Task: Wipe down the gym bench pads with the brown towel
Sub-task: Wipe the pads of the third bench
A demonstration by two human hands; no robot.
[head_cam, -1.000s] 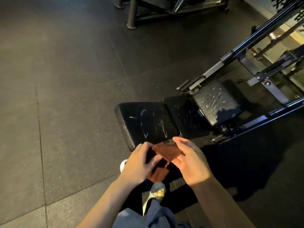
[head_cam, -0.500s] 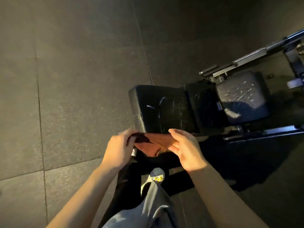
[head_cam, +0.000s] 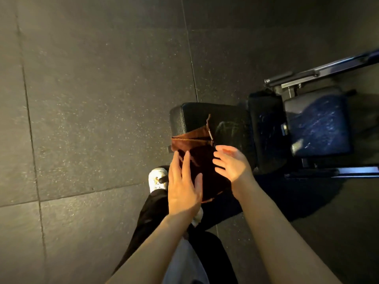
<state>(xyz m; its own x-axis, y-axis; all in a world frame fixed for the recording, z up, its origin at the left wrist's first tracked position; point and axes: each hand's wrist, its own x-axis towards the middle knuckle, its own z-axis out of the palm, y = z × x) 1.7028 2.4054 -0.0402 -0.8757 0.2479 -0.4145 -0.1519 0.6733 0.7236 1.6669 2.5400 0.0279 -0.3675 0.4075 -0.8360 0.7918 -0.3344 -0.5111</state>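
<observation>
Brown towel: spread between my hands, over the near end of the black bench pad. Left hand: fingers straight, flat against the towel. Right hand: relaxed and wide at its right edge; whether it grips, I cannot tell. Rubber floor underneath.

arms: mine, bare, no sleeves
trousers: black
shoe: white, yellow marks
top: pale grey

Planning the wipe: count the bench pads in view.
3, in a row: the near pad beyond the towel, the middle pad, the far pad rightmost. Others may lie out of frame.
</observation>
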